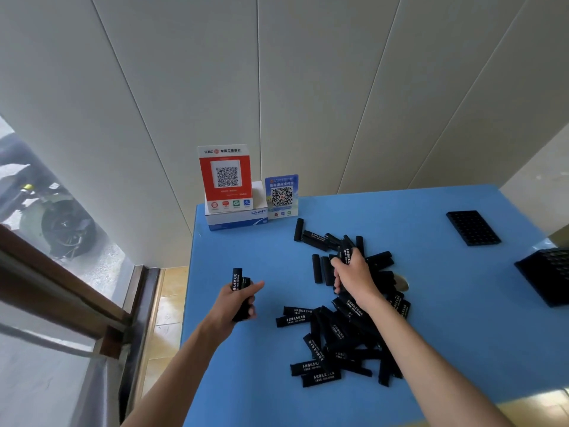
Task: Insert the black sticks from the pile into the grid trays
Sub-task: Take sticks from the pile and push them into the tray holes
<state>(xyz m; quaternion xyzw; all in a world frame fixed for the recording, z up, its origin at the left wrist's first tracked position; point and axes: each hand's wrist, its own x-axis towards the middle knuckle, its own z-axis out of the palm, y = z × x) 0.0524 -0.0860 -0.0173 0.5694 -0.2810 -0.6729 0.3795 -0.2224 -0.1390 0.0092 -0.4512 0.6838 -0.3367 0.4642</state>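
A pile of black sticks point(341, 337) with white lettering lies scattered across the middle of the blue table point(462, 334). My left hand point(237, 303) holds a small bunch of black sticks point(238, 282) upright, left of the pile. Over the pile's far part, my right hand point(354, 272) grips one black stick point(346, 252). A black grid tray point(472, 228) lies flat at the far right. A second grid tray point(548, 274) sits at the right edge, partly cut off.
A red QR-code sign point(226, 177) stands on a white box point(237, 218) at the table's back left, with a blue QR-code card point(281, 195) beside it. The wall runs behind the table. A window and tiled floor lie to the left.
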